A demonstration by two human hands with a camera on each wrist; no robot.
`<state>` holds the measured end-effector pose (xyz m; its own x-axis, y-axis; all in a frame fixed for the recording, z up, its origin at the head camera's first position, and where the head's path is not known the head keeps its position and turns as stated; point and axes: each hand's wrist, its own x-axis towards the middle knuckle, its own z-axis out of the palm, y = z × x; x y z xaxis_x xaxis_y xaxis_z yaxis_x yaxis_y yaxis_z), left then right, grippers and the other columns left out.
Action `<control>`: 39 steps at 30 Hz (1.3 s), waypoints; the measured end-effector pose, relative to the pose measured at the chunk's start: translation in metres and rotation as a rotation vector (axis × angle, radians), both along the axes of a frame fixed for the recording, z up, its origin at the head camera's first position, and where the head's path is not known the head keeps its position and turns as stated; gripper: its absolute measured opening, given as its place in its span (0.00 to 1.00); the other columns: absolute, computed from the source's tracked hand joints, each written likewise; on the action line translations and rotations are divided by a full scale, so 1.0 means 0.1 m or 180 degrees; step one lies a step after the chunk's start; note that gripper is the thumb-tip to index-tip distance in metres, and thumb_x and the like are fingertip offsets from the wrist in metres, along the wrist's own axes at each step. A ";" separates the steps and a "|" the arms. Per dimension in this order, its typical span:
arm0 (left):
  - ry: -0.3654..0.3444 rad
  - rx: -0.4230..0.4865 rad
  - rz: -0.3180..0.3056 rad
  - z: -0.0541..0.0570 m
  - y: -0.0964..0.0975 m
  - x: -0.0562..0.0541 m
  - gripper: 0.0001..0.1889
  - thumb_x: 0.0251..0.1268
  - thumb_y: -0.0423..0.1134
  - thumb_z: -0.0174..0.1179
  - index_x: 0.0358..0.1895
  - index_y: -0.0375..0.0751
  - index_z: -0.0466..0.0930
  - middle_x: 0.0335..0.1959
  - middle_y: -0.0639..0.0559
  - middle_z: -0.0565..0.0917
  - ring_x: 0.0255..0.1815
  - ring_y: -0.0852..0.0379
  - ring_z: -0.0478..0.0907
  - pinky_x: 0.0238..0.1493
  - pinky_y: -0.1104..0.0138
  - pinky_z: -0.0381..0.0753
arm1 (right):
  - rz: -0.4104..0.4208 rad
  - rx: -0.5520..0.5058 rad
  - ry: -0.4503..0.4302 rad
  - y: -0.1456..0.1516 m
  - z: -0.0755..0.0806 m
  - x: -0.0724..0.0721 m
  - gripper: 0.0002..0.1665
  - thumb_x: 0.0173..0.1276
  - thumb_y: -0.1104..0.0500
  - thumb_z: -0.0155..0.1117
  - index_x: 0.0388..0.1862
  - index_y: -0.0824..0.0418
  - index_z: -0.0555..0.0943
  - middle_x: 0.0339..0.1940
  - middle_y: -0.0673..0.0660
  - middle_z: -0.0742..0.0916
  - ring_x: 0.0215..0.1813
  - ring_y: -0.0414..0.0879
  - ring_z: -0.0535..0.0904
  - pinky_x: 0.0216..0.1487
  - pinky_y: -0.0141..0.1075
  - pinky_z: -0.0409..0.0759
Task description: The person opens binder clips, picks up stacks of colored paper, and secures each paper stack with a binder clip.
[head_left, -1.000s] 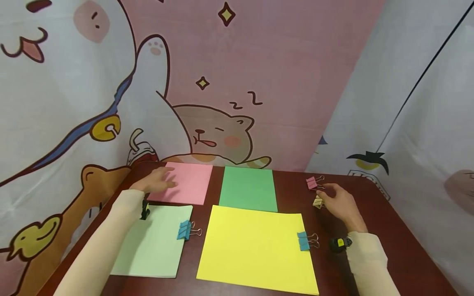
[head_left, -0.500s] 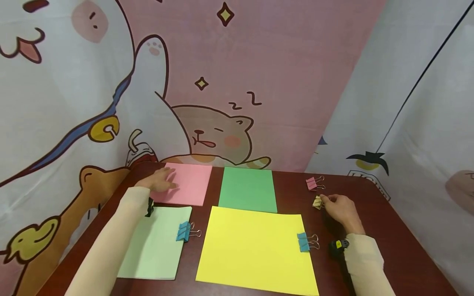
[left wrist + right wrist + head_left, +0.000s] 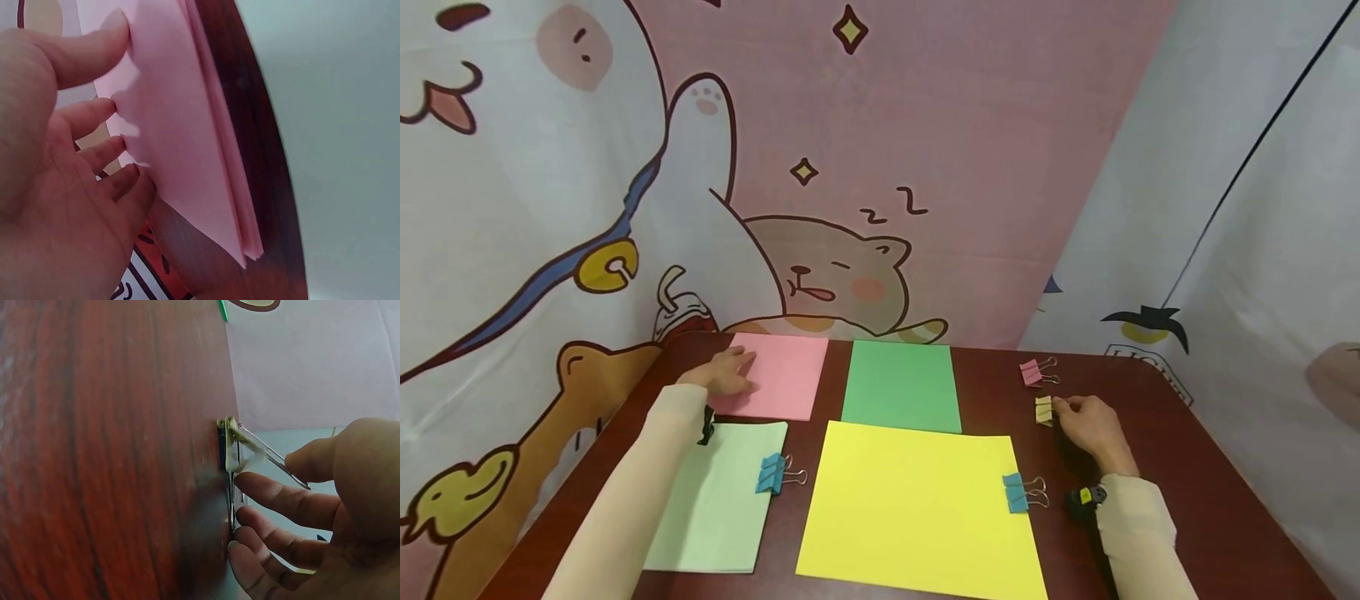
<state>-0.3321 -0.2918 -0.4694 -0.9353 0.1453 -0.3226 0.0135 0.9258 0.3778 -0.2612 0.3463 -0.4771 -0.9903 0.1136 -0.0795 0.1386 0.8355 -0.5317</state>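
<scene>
At the back left of the table, my left hand [image 3: 725,372] touches the left part of a stack of pink paper [image 3: 786,375]. The left wrist view shows its fingertips at one edge of the pink sheets, the thumb [image 3: 94,56] over their face, fingers loosely bent. On the right, my right hand [image 3: 1093,429] pinches the wire handles of a yellow binder clip [image 3: 1043,410]. In the right wrist view the thumb [image 3: 310,461] lies on one handle and the fingers are by the other; the clip [image 3: 232,447] sits at the tabletop. A pink binder clip [image 3: 1032,372] lies just behind.
Green paper [image 3: 901,386] lies at the back middle. In front are yellow paper [image 3: 917,508] with a blue binder clip [image 3: 1016,492] on its right edge, and pale green paper [image 3: 722,500] with another blue clip [image 3: 770,473]. A cartoon-printed cloth [image 3: 925,125] hangs behind the table.
My right hand has come slightly nearer and taken the yellow clip by its handles; the clip has turned, its handles toward the hand. My left hand's fingers have come closer together at the pink paper.
</scene>
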 end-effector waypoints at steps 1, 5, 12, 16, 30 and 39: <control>0.0008 -0.0003 0.0003 0.00 0.01 0.00 0.46 0.80 0.46 0.66 0.91 0.31 0.54 0.93 0.25 0.48 0.93 0.20 0.44 0.89 0.23 0.50 | -0.0001 -0.0002 -0.0018 0.00 0.00 0.00 0.36 0.93 0.48 0.48 0.71 0.82 0.78 0.67 0.84 0.83 0.61 0.77 0.80 0.69 0.73 0.80; 0.0062 -0.0017 0.0041 0.00 0.06 0.03 0.44 0.79 0.44 0.69 0.89 0.31 0.59 0.91 0.24 0.51 0.92 0.20 0.47 0.86 0.22 0.55 | -0.0011 0.0005 0.0006 0.00 -0.02 0.02 0.35 0.92 0.49 0.47 0.74 0.81 0.76 0.70 0.84 0.82 0.65 0.78 0.79 0.71 0.74 0.79; 0.0057 -0.0052 0.0219 -0.03 0.09 0.04 0.43 0.76 0.39 0.72 0.87 0.32 0.63 0.88 0.21 0.54 0.88 0.20 0.52 0.82 0.21 0.62 | 0.0017 -0.0001 0.0116 -0.02 -0.08 0.01 0.33 0.91 0.49 0.49 0.72 0.76 0.80 0.66 0.80 0.86 0.62 0.75 0.82 0.67 0.71 0.81; -0.0008 -0.0070 0.0293 -0.02 0.10 0.02 0.43 0.76 0.37 0.72 0.88 0.33 0.61 0.88 0.21 0.53 0.88 0.19 0.52 0.82 0.20 0.62 | -0.0015 -0.0141 0.0081 -0.05 -0.05 0.01 0.32 0.92 0.49 0.49 0.73 0.73 0.82 0.66 0.79 0.86 0.59 0.70 0.82 0.63 0.66 0.83; -0.0116 -0.0379 0.0577 0.13 0.30 -0.03 0.46 0.77 0.38 0.72 0.91 0.38 0.56 0.84 0.12 0.52 0.82 0.15 0.53 0.78 0.24 0.71 | -0.0115 -0.0314 0.0055 -0.04 0.11 0.05 0.33 0.93 0.46 0.46 0.78 0.67 0.81 0.69 0.77 0.86 0.55 0.64 0.82 0.51 0.51 0.83; -0.0083 -0.0508 0.1252 0.12 0.39 -0.15 0.43 0.73 0.44 0.77 0.80 0.24 0.67 0.77 0.11 0.58 0.77 0.14 0.61 0.78 0.27 0.75 | -0.0198 -0.0712 -0.0038 -0.05 0.11 0.04 0.38 0.93 0.43 0.52 0.78 0.76 0.75 0.66 0.79 0.87 0.58 0.66 0.93 0.71 0.65 0.86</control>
